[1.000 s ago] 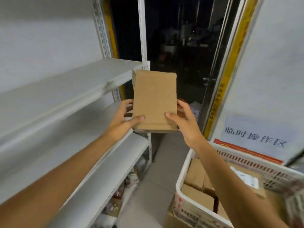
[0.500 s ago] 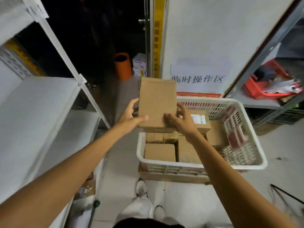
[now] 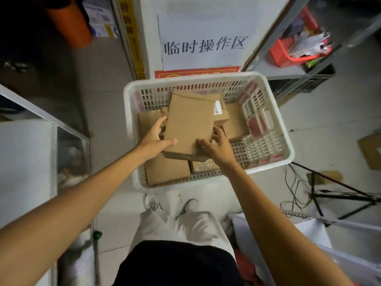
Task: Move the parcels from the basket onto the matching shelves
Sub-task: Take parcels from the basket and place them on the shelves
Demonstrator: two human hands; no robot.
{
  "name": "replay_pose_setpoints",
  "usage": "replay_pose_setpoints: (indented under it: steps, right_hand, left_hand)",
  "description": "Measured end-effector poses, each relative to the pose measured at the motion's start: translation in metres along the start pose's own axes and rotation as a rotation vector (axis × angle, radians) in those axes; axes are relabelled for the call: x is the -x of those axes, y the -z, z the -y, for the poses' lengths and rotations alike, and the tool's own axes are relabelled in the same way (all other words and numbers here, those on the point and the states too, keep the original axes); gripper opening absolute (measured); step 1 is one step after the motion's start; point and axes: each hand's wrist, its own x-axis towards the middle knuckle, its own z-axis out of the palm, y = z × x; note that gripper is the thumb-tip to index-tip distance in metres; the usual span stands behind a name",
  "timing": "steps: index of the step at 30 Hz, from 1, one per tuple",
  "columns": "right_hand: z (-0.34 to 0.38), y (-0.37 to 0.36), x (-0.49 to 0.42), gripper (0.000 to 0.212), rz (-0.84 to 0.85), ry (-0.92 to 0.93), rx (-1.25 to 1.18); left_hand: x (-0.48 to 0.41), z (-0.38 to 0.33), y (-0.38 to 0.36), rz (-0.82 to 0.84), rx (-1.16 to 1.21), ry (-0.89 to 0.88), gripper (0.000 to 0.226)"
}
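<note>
Head view, looking down. I hold a flat brown cardboard parcel (image 3: 189, 124) in both hands over the white slatted basket (image 3: 207, 77) in front of my feet. The parcel lies tilted above the basket's left half, its far end toward the far rim. I cannot tell whether it rests on the parcels beneath or hangs just clear of them. My left hand (image 3: 153, 141) grips the near left corner, with the thumb laid on the top face and the fingers reaching along the left edge. My right hand (image 3: 216, 144) pinches the near right corner, thumb on top and fingers curled round the side edge. More brown parcels lie in the basket: one at the near left corner (image 3: 167, 172), and a labelled parcel (image 3: 221, 114) just beyond the held parcel's right edge. A white shelf (image 3: 24, 162) stands to the left, well apart from the basket. I judge the parcel light, since grips at two corners carry it, and stiff enough to lie flat. Plain cardboard gives fair friction, but so thin a shape could twist out of a one-corner hold. The long side edges near the middle, thumb over and fingers under, look the surest place to take hold. No label shows on the upper face, so I cannot read the matching shelf from here.
</note>
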Motion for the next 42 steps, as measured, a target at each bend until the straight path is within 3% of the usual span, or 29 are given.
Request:
replay_pose_setpoints:
  steps: [6, 10, 16, 20, 24, 28, 34, 42]
  right_hand:
    - [-0.022, -0.023, -0.050, 0.066, 0.131, -0.099, -0.057]
    - [-0.031, -0.037, -0.095, 0.064, 0.243, -0.141, -0.072]
    - [-0.047, -0.057, -0.153, 0.063, 0.291, -0.103, -0.025]
    - [-0.052, -0.075, -0.177, 0.075, 0.350, -0.033, 0.023]
    - [-0.071, -0.095, -0.189, 0.076, 0.313, 0.050, 0.090]
    - [-0.081, -0.102, -0.192, 0.075, 0.319, 0.069, 0.107]
    - [-0.084, -0.110, -0.189, 0.074, 0.294, 0.081, 0.130]
    - [-0.070, -0.113, -0.184, 0.073, 0.257, -0.009, 0.216]
  left_hand:
    - [-0.018, 0.027, -0.001, 0.023, -0.120, 0.011, 0.114]
    - [-0.038, 0.043, 0.001, -0.089, -0.444, 0.104, 0.108]
    - [-0.089, 0.068, 0.000, -0.214, -0.501, 0.135, 0.107]
    - [-0.110, 0.089, -0.002, -0.310, -0.570, 0.142, 0.089]
    - [-0.114, 0.107, -0.008, -0.285, -0.863, 0.164, 0.076]
    - [-0.111, 0.108, -0.006, -0.200, -1.117, -0.021, 0.070]
    - [-0.115, 0.101, 0.003, -0.085, -1.231, 0.005, 0.082]
    - [-0.109, 0.089, 0.013, -0.045, -0.986, 0.023, 0.066]
